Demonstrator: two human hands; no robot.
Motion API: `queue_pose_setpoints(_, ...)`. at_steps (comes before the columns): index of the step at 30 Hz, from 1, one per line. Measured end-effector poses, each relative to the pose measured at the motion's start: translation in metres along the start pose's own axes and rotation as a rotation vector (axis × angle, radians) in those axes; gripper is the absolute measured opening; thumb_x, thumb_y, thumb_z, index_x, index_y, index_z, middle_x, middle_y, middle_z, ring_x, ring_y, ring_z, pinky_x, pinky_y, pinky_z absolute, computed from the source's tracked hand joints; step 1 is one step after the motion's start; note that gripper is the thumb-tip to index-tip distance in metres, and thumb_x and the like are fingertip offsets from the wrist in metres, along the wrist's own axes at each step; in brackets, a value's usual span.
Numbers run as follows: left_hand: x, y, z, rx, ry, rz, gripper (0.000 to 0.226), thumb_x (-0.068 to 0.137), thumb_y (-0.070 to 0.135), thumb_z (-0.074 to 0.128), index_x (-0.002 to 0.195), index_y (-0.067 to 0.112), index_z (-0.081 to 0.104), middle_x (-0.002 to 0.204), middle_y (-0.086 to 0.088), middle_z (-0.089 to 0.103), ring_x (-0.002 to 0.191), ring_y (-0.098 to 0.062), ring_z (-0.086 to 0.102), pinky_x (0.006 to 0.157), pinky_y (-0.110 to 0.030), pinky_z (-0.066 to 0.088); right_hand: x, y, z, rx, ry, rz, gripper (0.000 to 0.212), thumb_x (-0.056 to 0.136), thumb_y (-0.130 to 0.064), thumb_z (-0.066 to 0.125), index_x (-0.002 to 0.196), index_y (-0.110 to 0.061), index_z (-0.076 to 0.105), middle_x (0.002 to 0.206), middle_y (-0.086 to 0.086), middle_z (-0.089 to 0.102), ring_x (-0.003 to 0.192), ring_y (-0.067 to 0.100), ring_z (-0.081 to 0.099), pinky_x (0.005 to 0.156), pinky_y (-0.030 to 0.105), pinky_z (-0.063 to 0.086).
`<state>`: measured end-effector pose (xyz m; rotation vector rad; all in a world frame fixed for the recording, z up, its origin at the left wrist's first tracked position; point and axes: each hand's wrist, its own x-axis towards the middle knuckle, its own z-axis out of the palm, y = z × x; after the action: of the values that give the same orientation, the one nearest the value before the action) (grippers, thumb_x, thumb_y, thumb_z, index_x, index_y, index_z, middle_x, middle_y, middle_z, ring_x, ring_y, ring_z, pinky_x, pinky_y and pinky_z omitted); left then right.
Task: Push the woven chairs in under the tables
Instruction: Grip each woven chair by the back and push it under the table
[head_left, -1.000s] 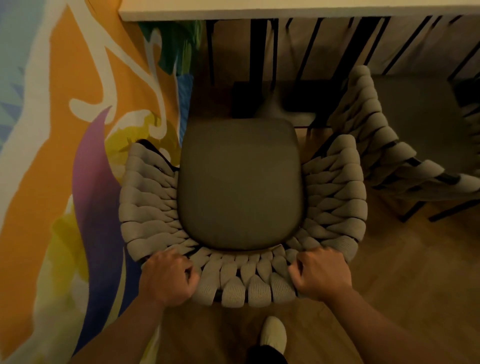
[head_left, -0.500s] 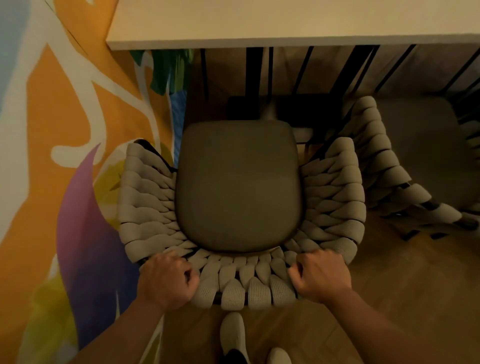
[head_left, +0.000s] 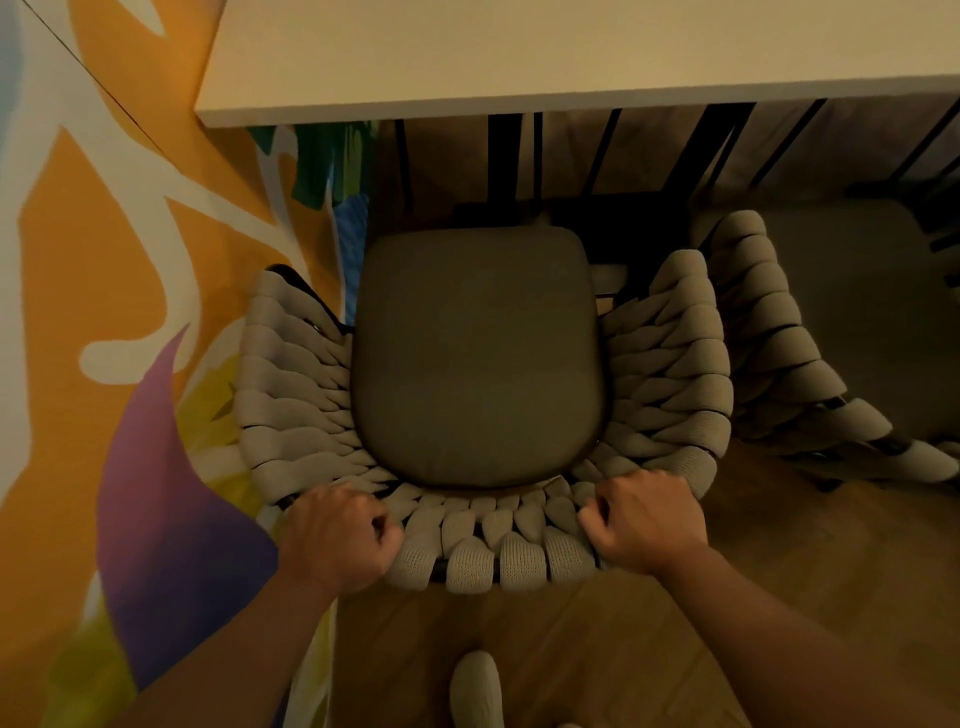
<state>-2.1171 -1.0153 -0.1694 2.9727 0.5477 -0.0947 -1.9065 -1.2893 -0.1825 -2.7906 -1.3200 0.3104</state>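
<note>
1. Two hands, left hand (head_left: 337, 540) and right hand (head_left: 647, 519), each grip clenched on the chair (head_left: 478, 358) back rim
2. Chair seat front just short of the table (head_left: 519, 57) edge
3. Second chair (head_left: 779, 338) beside it on the right

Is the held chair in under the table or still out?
Still out: the whole seat cushion shows in front of the table edge, with both hands on the chair back.

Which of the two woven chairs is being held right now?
The woven chair by the painted wall: the left hand and right hand each have a closed grip on its back rim. The second woven chair, to its right, is untouched.
</note>
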Motion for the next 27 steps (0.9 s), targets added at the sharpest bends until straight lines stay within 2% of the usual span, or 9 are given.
queue_pose_setpoints(4, 0.004, -0.004, 0.005, -0.040, -0.058, -0.022, 0.037, 0.078, 0.044, 0.046, 0.048, 0.025, 0.056, 0.048, 0.010, 0.048, 0.044, -0.009, 0.041, 0.044, -0.020, 0.034, 0.004, 0.003, 0.001, 0.009, -0.009, -0.019, 0.046, 0.086, -0.046, 0.043, 0.046, -0.025, 0.034, 0.042, -0.010, 0.018, 0.039, 0.008, 0.008, 0.042, 0.026, 0.015)
queue_pose_setpoints(6, 0.004, -0.004, 0.006, -0.050, -0.064, -0.026, 0.037, 0.078, 0.044, 0.047, 0.048, 0.025, 0.055, 0.047, 0.011, 0.046, 0.044, -0.008, 0.041, 0.045, -0.021, 0.033, 0.005, 0.005, 0.000, 0.005, -0.009, -0.028, 0.045, 0.086, -0.046, 0.044, 0.047, -0.027, 0.029, 0.043, -0.010, 0.017, 0.040, 0.008, 0.008, 0.042, 0.026, 0.013)
queue_pose_setpoints(12, 0.010, -0.006, 0.008, -0.069, -0.100, -0.008, 0.032, 0.079, 0.045, 0.048, 0.054, 0.028, 0.057, 0.049, 0.012, 0.047, 0.045, -0.005, 0.042, 0.048, -0.021, 0.033, 0.011, 0.006, -0.001, 0.001, -0.010, -0.020, 0.047, 0.087, -0.047, 0.043, 0.047, -0.026, 0.032, 0.042, -0.008, 0.018, 0.039, 0.010, 0.009, 0.043, 0.025, 0.011)
queue_pose_setpoints(18, 0.010, -0.004, 0.001, -0.065, -0.211, -0.037, 0.028, 0.081, 0.052, 0.043, 0.067, 0.033, 0.058, 0.062, 0.015, 0.050, 0.057, -0.004, 0.047, 0.064, -0.028, 0.045, 0.009, 0.006, -0.001, 0.035, -0.056, -0.009, 0.047, 0.087, -0.050, 0.043, 0.048, -0.025, 0.037, 0.043, -0.009, 0.020, 0.038, 0.009, 0.012, 0.046, 0.022, 0.014)
queue_pose_setpoints(21, 0.014, 0.003, -0.005, -0.001, -0.324, -0.089, 0.044, 0.082, 0.059, 0.033, 0.081, 0.033, 0.068, 0.078, 0.015, 0.061, 0.070, -0.005, 0.054, 0.072, -0.030, 0.041, 0.009, 0.005, -0.004, 0.064, -0.072, -0.013, 0.048, 0.088, -0.051, 0.042, 0.048, -0.024, 0.040, 0.044, -0.011, 0.023, 0.038, 0.009, 0.016, 0.044, 0.022, 0.017)
queue_pose_setpoints(23, 0.019, 0.007, -0.014, 0.026, -0.445, -0.112, 0.052, 0.086, 0.064, 0.029, 0.101, 0.036, 0.071, 0.100, 0.015, 0.065, 0.088, -0.007, 0.059, 0.083, -0.032, 0.040, 0.010, 0.004, -0.007, 0.076, -0.094, 0.000, 0.048, 0.088, -0.051, 0.039, 0.050, -0.023, 0.045, 0.044, -0.010, 0.028, 0.038, 0.011, 0.023, 0.044, 0.023, 0.022)
queue_pose_setpoints(25, 0.025, 0.011, -0.024, -0.014, -0.580, -0.133, 0.046, 0.093, 0.062, 0.036, 0.119, 0.038, 0.066, 0.121, 0.012, 0.063, 0.109, -0.011, 0.057, 0.096, -0.036, 0.037, 0.011, 0.000, -0.015, 0.062, -0.137, 0.010, 0.045, 0.088, -0.050, 0.036, 0.055, -0.023, 0.050, 0.049, -0.007, 0.038, 0.042, 0.014, 0.035, 0.049, 0.026, 0.029)
queue_pose_setpoints(27, 0.025, 0.018, -0.038, -0.161, -0.655, -0.214, 0.039, 0.097, 0.052, 0.045, 0.127, 0.034, 0.063, 0.130, 0.005, 0.061, 0.119, -0.016, 0.054, 0.104, -0.037, 0.037, 0.013, -0.006, -0.026, 0.040, -0.254, 0.046, 0.038, 0.091, -0.047, 0.036, 0.065, -0.023, 0.051, 0.061, -0.004, 0.048, 0.056, 0.018, 0.046, 0.063, 0.032, 0.037)
